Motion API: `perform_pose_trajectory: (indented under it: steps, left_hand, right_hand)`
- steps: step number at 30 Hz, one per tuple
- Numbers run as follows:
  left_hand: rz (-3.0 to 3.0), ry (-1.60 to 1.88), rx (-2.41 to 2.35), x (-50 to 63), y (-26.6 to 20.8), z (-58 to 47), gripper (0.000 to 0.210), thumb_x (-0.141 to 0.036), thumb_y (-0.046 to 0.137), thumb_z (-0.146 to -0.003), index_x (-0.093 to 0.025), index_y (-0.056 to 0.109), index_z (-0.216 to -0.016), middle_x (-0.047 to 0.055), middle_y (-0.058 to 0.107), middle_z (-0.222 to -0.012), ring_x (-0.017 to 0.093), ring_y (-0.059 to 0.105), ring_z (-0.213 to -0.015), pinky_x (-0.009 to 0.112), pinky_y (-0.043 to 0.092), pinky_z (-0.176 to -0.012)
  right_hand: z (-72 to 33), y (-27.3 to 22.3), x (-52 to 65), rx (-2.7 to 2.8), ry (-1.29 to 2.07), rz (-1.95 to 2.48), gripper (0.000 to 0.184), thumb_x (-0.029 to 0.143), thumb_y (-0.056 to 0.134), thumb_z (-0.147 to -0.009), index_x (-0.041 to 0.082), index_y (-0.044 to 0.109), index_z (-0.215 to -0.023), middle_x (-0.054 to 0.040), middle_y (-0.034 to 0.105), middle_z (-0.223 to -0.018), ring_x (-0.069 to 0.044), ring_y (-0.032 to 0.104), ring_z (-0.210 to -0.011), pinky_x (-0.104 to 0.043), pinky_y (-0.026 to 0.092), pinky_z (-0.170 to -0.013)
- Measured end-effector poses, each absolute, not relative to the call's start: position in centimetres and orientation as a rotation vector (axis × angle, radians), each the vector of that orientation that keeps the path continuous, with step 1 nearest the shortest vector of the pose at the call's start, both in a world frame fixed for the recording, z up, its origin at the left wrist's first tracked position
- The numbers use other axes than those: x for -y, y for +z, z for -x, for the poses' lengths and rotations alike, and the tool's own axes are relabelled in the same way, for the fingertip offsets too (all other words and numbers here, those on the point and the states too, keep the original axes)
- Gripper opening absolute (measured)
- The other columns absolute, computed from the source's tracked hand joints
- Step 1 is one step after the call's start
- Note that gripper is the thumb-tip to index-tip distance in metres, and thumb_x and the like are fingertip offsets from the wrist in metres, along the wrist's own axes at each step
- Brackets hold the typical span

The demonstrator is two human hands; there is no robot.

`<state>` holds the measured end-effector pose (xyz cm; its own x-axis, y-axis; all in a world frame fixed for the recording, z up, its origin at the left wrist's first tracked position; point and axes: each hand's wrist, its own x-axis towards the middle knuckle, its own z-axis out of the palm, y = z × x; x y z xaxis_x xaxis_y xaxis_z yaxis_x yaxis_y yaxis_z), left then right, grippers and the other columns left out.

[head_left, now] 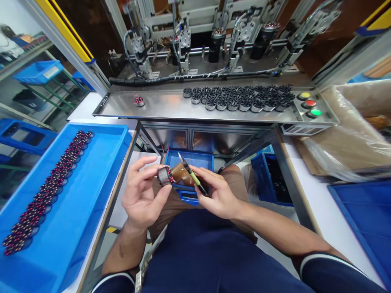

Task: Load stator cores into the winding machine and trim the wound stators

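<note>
A small motor stator, a grey ring with red windings and thin red wire leads rising from it, is pinched between the thumb and fingers of my left hand. My right hand grips a slim pen-like tool with a black and yellow-green handle. Its narrow pale tip points up and away from me, a little to the right of the stator and apart from it. Both hands are above my lap. Another stator with red windings sits alone on the left part of the metal ledge.
Several black-and-grey stators stand in rows on the ledge. Push buttons are at its right end, with machine stations behind. A blue tray on my left holds a long band of wound stators. Blue bins are lower right.
</note>
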<state>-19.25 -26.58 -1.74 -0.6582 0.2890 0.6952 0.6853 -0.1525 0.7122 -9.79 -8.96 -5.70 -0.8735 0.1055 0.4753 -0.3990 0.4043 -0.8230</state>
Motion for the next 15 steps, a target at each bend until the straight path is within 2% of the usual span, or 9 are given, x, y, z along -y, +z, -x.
perform_pose_trajectory:
  steps: [3, 8, 11, 15]
  left_hand:
    - [1.135, -1.763, 1.857, 27.1, -2.0, 19.7, 0.071, -0.013, 0.08, -0.073, -0.031, 0.056, -0.137, 0.009, 0.058, -0.13, 0.021, 0.069, -0.102, 0.038, 0.064, -0.083]
    - [1.219, -1.34, 1.937, 27.6, -2.2, 19.9, 0.055, -0.012, 0.079, -0.074, -0.027, 0.065, -0.125, 0.008, 0.063, -0.122, 0.023, 0.069, -0.106, 0.041, 0.064, -0.087]
    - [1.237, -1.187, 1.93, 27.6, -2.1, 20.0, 0.052, -0.012, 0.08, -0.074, -0.025, 0.066, -0.122, 0.009, 0.066, -0.12, 0.024, 0.069, -0.106, 0.041, 0.064, -0.088]
    - [1.289, -1.123, 1.908, 27.6, -2.3, 20.0, 0.053, -0.01, 0.08, -0.074, -0.023, 0.066, -0.123, 0.009, 0.071, -0.116, 0.025, 0.07, -0.109, 0.041, 0.063, -0.092]
  right_hand:
    - [9.2, -5.3, 7.9, 2.268, 1.545, -0.169, 0.061, 0.009, 0.055, -0.078, 0.018, 0.054, -0.139, -0.0071, 0.069, -0.098, -0.019, 0.067, -0.09, -0.036, 0.056, -0.086]
    - [7.5, -4.0, 6.6, 2.366, 1.572, -0.18, 0.06, 0.009, 0.055, -0.077, 0.019, 0.057, -0.136, -0.0073, 0.069, -0.1, -0.018, 0.066, -0.087, -0.035, 0.057, -0.084]
    - [6.4, -3.1, 6.4, 2.401, 1.652, -0.177, 0.064, 0.008, 0.057, -0.075, 0.019, 0.055, -0.138, -0.0061, 0.068, -0.093, -0.017, 0.064, -0.08, -0.031, 0.057, -0.077]
    - [5.4, -2.0, 6.7, 2.267, 2.062, -0.221, 0.069, 0.005, 0.054, -0.079, 0.021, 0.048, -0.145, -0.0073, 0.066, -0.101, -0.012, 0.063, -0.078, -0.026, 0.057, -0.072]
